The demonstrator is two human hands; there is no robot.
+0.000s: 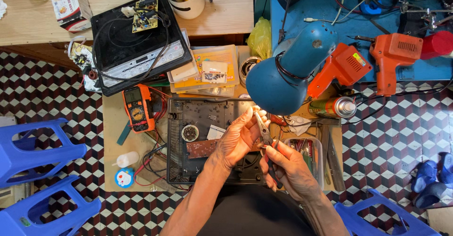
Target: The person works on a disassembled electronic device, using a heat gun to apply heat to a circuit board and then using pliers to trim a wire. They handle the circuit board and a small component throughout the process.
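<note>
Over a low cluttered bench point(118, 146) on a checkered floor point(56, 94), the right hand point(290, 170) grips pliers point(265, 134); the left hand point(238, 137) pinches their tip above an opened cooker base point(198, 118), under a blue lamp point(283, 75).

cube-patterned tiled floor point(56, 94), wooden table point(226, 9), blue plastic stools point(33, 151), blue desk lamp point(288, 71)

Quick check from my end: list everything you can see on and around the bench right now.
Pliers: one, metal jaws, held between both hands.
Opened appliance base: one, black, bench centre.
Multimeter: one, orange, left of the base.
Induction cooktop: one, black, upper left.
Desk lamp: one, blue, above the hands.
Soldering guns: two, orange, right.
Spray can: one, lying right.
Stools: blue, on the floor.
Left hand: at the pliers' tip.
Right hand: on the handles.
</note>
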